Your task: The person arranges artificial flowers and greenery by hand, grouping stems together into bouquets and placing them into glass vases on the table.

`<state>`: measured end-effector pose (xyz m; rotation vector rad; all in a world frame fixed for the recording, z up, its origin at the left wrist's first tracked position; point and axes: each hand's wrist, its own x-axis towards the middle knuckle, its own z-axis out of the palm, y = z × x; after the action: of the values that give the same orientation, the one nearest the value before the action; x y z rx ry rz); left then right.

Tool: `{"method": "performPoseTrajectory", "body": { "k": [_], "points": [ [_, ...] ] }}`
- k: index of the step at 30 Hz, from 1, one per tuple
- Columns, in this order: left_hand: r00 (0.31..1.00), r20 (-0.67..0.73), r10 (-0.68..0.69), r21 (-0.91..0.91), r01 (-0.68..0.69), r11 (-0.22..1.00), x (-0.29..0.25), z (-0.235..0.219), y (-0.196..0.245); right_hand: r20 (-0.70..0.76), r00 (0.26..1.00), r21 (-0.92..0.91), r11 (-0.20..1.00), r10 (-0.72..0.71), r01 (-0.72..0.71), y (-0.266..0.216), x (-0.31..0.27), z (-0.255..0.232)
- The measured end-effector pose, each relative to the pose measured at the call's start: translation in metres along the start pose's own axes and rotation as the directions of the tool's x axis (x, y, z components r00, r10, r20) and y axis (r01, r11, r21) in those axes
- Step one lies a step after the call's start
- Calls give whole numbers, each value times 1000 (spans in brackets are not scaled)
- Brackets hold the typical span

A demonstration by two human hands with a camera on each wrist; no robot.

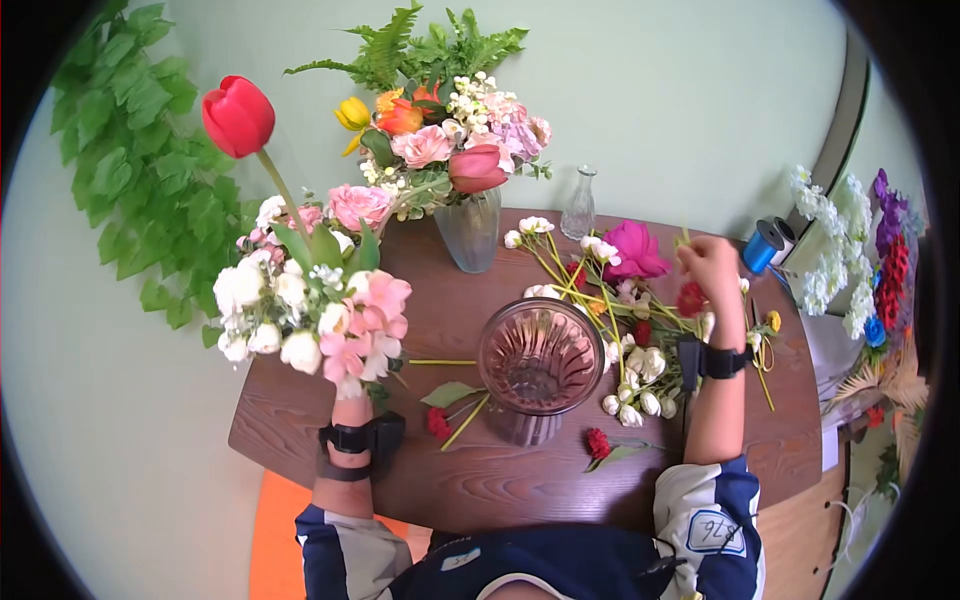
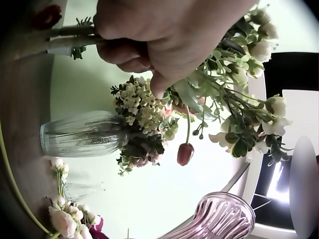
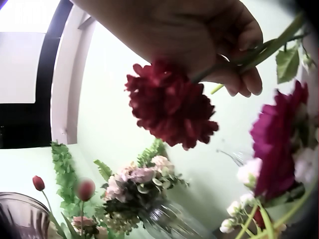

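My left hand (image 2: 164, 42) grips a bunch of stems, its fingers curled round them. In the head view the bouquet (image 1: 290, 310) of white and pink flowers hides that hand, and a red tulip (image 1: 239, 116) rises high out of it. Over the right side of the table, my right hand (image 1: 712, 268) pinches the green stem of a red carnation (image 3: 169, 105), whose ruffled head hangs below the palm in the right wrist view. A large magenta flower (image 1: 635, 250) lies close to the right hand. Between the arms stands a pinkish ribbed glass vase (image 1: 541, 365).
A clear vase (image 1: 468, 235) with mixed flowers stands at the back, beside a small glass bottle (image 1: 579, 205). Several white buds (image 1: 645, 375) and loose stems cover the table's right side. Red carnations (image 1: 598, 443) lie near the front. Blue ribbon spools (image 1: 762, 246) sit at the right edge.
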<state>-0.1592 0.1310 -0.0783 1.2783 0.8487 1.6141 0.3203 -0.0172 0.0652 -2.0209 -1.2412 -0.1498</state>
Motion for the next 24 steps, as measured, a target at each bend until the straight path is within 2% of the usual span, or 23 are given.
{"method": "performPoseTrajectory", "body": {
  "k": [1,2,3,5,6,7,8,9,11,12,13,14,15,16,17,18,19,20,21,22,23,24],
  "points": [
    [1000,2,7,16,-7,1000,-2,-8,0,37,994,86,991,100,-103,-13,-5,-18],
    [1000,3,12,32,-12,999,-1,-2,0,19,996,140,986,90,-92,-22,-11,-32],
    [1000,5,15,48,-16,999,2,5,0,26,1000,116,993,16,-19,-6,-7,-34],
    [1000,12,14,87,-15,996,7,6,0,76,997,76,997,-2,-3,-6,-15,-41],
    [1000,18,17,106,-19,994,-46,-28,-4,79,997,74,997,1,-7,1,-15,-36],
    [999,25,23,124,-26,992,-46,-26,-4,43,999,-248,968,-16,26,14,-13,-25],
    [999,33,29,141,-34,990,6,2,3,14,999,-545,837,-43,43,24,-12,-12],
    [998,43,36,158,-42,987,3,0,3,11,999,-545,837,-39,38,32,-11,4],
    [996,66,52,190,-64,980,-5,4,2,-54,998,-657,751,37,-64,44,-7,30],
    [995,79,59,206,-74,976,-13,-2,1,-59,997,-657,751,43,-72,48,-6,36],
    [994,92,66,221,-85,972,-17,-3,1,-27,988,-555,825,-150,110,47,-5,39],
    [992,105,74,234,-97,967,-10,2,0,-21,939,-441,846,-342,298,46,-2,40],
    [990,116,81,246,-107,963,-12,0,-1,-26,940,-446,846,-339,293,45,1,42],
    [989,125,82,259,-113,959,-13,5,-3,-62,948,-300,912,-312,280,41,3,44],
    [987,136,81,274,-116,955,-47,-12,5,-92,957,-146,954,-277,262,37,3,46],
    [986,147,80,290,-120,949,-18,1,-6,-31,990,-69,988,-139,137,35,5,47],
    [984,158,78,307,-124,944,-17,3,-7,-28,991,-71,989,-131,129,44,3,52],
    [983,168,75,324,-127,937,-13,5,-8,146,988,-174,981,-56,81,55,2,61],
    [981,178,76,339,-134,931,-14,5,-9,305,952,-279,959,37,53,65,0,69],
    [981,181,74,340,-132,931,-16,11,-4,382,921,-350,934,77,67,68,-3,72],
    [989,147,15,157,-39,987,-20,24,9,382,921,-350,935,79,65,68,-5,72],
    [991,122,-48,-36,53,998,-25,37,21,387,922,-233,971,33,62,68,-5,71]
  ]
}}
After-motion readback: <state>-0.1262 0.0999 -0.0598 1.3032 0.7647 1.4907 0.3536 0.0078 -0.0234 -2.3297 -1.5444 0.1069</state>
